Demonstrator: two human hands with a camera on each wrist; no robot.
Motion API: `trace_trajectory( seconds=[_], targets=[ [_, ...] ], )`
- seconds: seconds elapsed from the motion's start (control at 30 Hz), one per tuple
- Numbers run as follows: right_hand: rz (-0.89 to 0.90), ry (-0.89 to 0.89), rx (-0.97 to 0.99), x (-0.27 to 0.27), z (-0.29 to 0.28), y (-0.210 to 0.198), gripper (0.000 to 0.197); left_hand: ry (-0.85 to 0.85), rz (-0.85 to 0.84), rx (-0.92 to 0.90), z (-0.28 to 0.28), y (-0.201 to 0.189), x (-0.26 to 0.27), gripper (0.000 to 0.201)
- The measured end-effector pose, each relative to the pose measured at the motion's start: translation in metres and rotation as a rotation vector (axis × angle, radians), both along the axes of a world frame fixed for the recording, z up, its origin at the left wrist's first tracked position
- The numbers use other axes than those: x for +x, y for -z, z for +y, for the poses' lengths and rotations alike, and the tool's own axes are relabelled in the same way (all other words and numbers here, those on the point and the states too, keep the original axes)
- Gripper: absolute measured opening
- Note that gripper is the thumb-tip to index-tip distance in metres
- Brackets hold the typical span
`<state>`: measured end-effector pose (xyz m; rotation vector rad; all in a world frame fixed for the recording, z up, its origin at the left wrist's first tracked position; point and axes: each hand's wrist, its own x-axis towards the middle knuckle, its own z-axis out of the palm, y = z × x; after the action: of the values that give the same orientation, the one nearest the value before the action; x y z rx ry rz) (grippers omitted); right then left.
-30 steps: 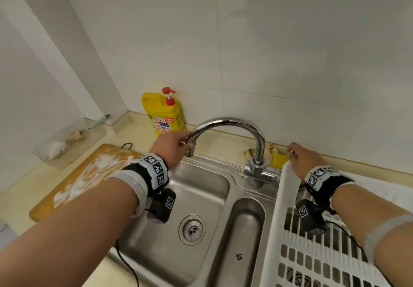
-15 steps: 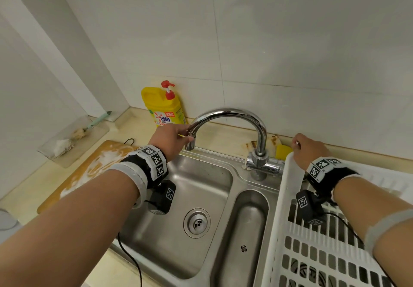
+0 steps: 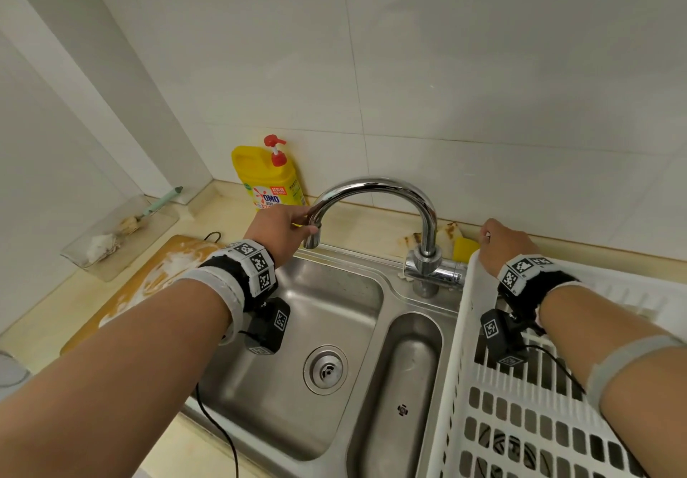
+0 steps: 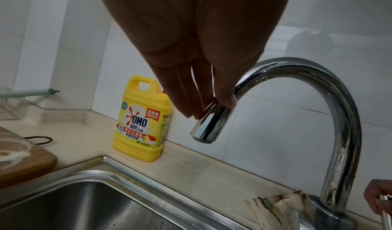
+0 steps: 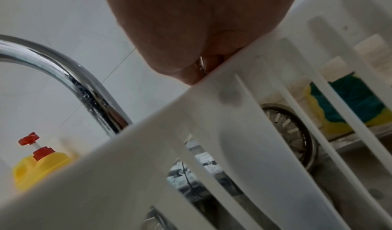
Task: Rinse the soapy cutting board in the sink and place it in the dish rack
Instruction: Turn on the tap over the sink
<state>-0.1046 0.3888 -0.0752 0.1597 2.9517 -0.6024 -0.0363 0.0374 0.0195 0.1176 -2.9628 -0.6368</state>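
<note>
The wooden cutting board (image 3: 156, 276), smeared with white foam, lies flat on the counter left of the steel sink (image 3: 297, 421); its corner shows in the left wrist view (image 4: 19, 158). My left hand (image 3: 286, 228) pinches the chrome faucet spout (image 3: 371, 185) near its tip, thumb in front and fingers behind (image 4: 186, 106). My right hand (image 3: 498, 243) reaches over the rim of the white dish rack (image 3: 557, 421) and curls round the faucet handle (image 4: 385, 206). No water runs from the spout.
A yellow soap bottle (image 3: 269, 180) stands against the wall behind the sink. A clear tray with a brush (image 3: 119, 239) sits in the left corner. A yellow sponge (image 3: 464, 247) lies behind the faucet base. The rack sits right of the sink.
Both hands keep their holds on the spout and the handle. Only the head view has shifted slightly; the board has not moved.
</note>
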Motion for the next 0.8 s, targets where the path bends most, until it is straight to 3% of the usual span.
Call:
trace_trajectory(
  seconds=[0.8],
  targets=[
    [-0.019, -0.017, 0.023, -0.0004, -0.0001, 0.0004, 0.014, -0.026, 0.002, -0.004, 0.0030, -0.0008, 0.0022, 0.025]
  ],
)
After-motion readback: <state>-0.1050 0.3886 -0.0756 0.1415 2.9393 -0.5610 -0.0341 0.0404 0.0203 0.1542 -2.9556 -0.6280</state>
